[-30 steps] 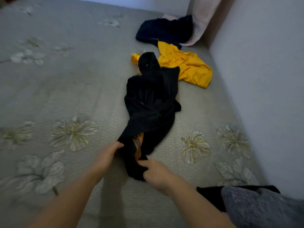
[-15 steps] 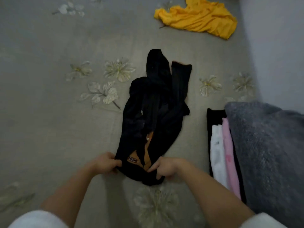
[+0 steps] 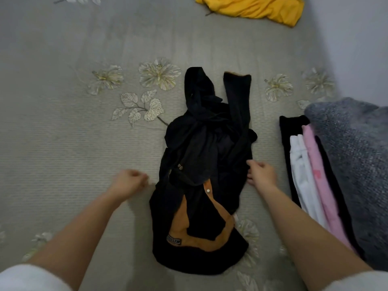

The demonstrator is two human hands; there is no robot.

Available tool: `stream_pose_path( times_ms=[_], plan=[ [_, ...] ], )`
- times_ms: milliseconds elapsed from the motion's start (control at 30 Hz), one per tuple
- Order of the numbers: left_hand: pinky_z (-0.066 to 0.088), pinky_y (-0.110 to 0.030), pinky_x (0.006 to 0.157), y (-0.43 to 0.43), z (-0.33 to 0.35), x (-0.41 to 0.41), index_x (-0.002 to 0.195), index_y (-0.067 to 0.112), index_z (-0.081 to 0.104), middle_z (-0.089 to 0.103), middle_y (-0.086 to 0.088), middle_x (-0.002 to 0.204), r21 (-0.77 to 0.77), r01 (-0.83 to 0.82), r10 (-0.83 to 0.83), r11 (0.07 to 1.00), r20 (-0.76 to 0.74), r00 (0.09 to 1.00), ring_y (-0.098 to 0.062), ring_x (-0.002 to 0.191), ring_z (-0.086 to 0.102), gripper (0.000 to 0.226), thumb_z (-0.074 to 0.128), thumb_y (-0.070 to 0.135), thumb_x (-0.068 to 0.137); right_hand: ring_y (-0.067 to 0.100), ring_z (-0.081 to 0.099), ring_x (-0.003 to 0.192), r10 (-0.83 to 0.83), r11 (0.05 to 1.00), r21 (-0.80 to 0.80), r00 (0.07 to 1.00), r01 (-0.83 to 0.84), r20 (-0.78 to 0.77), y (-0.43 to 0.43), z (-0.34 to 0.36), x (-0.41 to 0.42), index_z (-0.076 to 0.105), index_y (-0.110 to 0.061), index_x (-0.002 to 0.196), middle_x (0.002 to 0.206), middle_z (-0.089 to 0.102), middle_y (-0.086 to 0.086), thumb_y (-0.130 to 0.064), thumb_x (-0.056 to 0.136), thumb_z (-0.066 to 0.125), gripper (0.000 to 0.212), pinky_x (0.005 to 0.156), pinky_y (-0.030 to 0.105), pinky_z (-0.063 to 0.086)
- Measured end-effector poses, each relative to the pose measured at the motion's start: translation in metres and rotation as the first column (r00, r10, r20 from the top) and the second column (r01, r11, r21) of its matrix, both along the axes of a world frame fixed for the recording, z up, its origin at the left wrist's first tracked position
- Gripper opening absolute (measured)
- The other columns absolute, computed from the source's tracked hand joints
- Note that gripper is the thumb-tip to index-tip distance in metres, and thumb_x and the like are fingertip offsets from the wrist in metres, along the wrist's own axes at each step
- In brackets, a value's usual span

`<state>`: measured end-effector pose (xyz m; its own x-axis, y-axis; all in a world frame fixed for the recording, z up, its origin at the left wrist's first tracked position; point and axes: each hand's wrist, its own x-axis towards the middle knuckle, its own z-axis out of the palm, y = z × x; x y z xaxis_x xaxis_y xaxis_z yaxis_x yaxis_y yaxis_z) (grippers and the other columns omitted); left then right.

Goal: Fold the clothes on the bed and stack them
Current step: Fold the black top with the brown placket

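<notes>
Bed (image 3: 63, 143) surface is a grey spread with a woven flower pattern, bounded on the right by a pale wall (image 3: 357, 38).

Item in hand: a black jacket (image 3: 201, 156) lies at the centre of the bed, collar end near and body running away from the viewer. Its front is open at the near end, showing tan lining (image 3: 180, 223) and a label. The middle is bunched and twisted. One sleeve (image 3: 238, 95) lies straight toward the far side. My judgement is that it is laid lengthwise so the sides can be squared before folding, which has not yet begun.

Left hand (image 3: 129, 182): just beside the jacket's left edge and apart from it. The grip is loosely curled and has nothing in it.

Right hand (image 3: 262, 175): at the jacket's right edge, fingers touching the fabric. Whether the grip has pinched the cloth or only rests against it cannot be told.

Both hands flank the garment at mid-body, placed, I judge, to spread it flat.

Finished work: a stack of folded clothes (image 3: 304, 164) in black, white and pink lies to the right, well within reach, partly under grey fleecy fabric (image 3: 352, 164).

Outstanding: a yellow garment (image 3: 256, 7) lies crumpled at the far edge, unfolded.
</notes>
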<state>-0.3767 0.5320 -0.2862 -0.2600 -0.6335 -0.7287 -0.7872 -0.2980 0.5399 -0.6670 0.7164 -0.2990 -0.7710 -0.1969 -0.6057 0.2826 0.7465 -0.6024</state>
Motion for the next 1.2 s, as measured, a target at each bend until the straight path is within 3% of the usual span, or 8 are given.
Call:
stream_pose_path(
  times_ms=[100, 233, 433, 633, 767, 900, 1000, 1200],
  plan=[
    [0.052, -0.026, 0.072, -0.006, -0.006, -0.041, 0.085, 0.013, 0.065, 0.067, -0.005, 0.083, 0.050, -0.227, 0.232, 0.973, -0.228, 0.946, -0.014, 0.074, 0.062, 0.019, 0.051, 0.017, 0.096, 0.029, 0.067, 0.087, -0.064, 0.993, -0.088, 0.985, 0.079, 0.158, -0.017, -0.002, 0.015, 0.065, -0.010, 0.096, 0.095, 0.070, 0.011, -0.031, 0.081, 0.068, 0.026, 0.085, 0.046, 0.055],
    [0.046, -0.020, 0.049, 0.008, -0.014, -0.078, 0.085, 0.007, 0.064, 0.068, -0.001, 0.071, 0.238, -0.254, 0.303, 0.937, -0.198, 0.932, -0.012, 0.060, 0.063, 0.020, 0.062, 0.026, 0.091, 0.027, 0.068, 0.087, -0.159, 0.954, -0.185, 0.919, 0.237, 0.361, -0.026, 0.009, 0.022, 0.066, -0.009, 0.091, 0.095, 0.071, 0.013, -0.012, 0.080, 0.069, 0.013, 0.073, 0.036, 0.057],
    [0.052, -0.031, 0.065, 0.006, 0.037, -0.074, 0.107, 0.013, 0.066, 0.074, -0.008, 0.098, 0.599, -0.346, 0.590, 0.722, -0.271, 0.760, -0.021, 0.087, 0.071, 0.029, 0.048, 0.035, 0.097, 0.029, 0.070, 0.087, -0.155, 0.914, -0.236, 0.823, 0.329, 0.546, -0.010, 0.075, -0.009, 0.069, -0.007, 0.105, 0.099, 0.073, 0.015, -0.021, 0.088, 0.062, 0.023, 0.068, 0.034, 0.054],
    [0.050, -0.032, 0.074, -0.012, 0.156, -0.042, 0.106, 0.015, 0.066, 0.074, -0.005, 0.099, 0.517, -0.381, 0.606, 0.766, -0.387, 0.695, -0.020, 0.097, 0.066, 0.031, 0.049, 0.038, 0.096, 0.027, 0.065, 0.086, -0.237, 0.779, -0.421, 0.839, 0.466, 0.490, -0.007, 0.182, -0.013, 0.064, -0.028, 0.099, 0.089, 0.071, 0.009, -0.015, 0.094, 0.054, 0.016, 0.078, 0.038, 0.052],
    [0.055, -0.027, 0.054, -0.013, 0.231, -0.017, 0.090, 0.013, 0.066, 0.074, -0.006, 0.073, 0.466, -0.448, 0.641, 0.763, -0.456, 0.617, -0.017, 0.063, 0.071, 0.023, 0.053, 0.032, 0.092, 0.028, 0.061, 0.093, -0.290, 0.728, -0.446, 0.823, 0.521, 0.488, 0.001, 0.243, -0.021, 0.047, -0.011, 0.136, 0.121, 0.059, 0.014, -0.018, 0.094, 0.054, 0.044, 0.071, 0.036, 0.053],
    [0.057, -0.026, 0.053, -0.030, 0.285, 0.012, 0.070, 0.013, 0.066, 0.069, -0.003, 0.063, 0.496, -0.453, 0.671, 0.741, -0.586, 0.455, -0.016, 0.057, 0.068, 0.027, 0.053, 0.027, 0.089, 0.017, 0.062, 0.064, -0.243, 0.700, -0.532, 0.860, 0.476, 0.449, -0.005, 0.298, -0.041, 0.054, -0.009, 0.110, 0.083, 0.060, 0.005, -0.022, 0.097, 0.045, 0.020, 0.047, 0.023, 0.050],
    [0.055, -0.022, 0.052, -0.050, 0.309, 0.029, 0.059, 0.015, 0.067, 0.066, 0.002, 0.057, 0.510, -0.464, 0.677, 0.725, -0.652, 0.342, -0.011, 0.053, 0.066, 0.032, 0.055, 0.028, 0.085, 0.015, 0.062, 0.062, -0.242, 0.657, -0.598, 0.880, 0.459, 0.409, -0.021, 0.329, -0.054, 0.055, -0.014, 0.087, 0.075, 0.062, 0.003, -0.024, 0.097, 0.046, 0.017, 0.051, 0.024, 0.050],
    [0.048, -0.030, 0.073, -0.091, 0.322, 0.033, 0.080, 0.012, 0.050, 0.063, -0.001, 0.047, 0.344, -0.644, 0.709, 0.684, -0.524, 0.473, -0.014, 0.056, 0.064, 0.035, 0.037, 0.036, 0.102, 0.012, 0.057, 0.074, -0.257, 0.636, -0.631, 0.893, 0.444, 0.369, -0.060, 0.331, -0.062, 0.052, -0.012, 0.112, 0.092, 0.057, 0.004, -0.020, 0.102, 0.041, 0.017, 0.054, 0.023, 0.050]
  ],
)
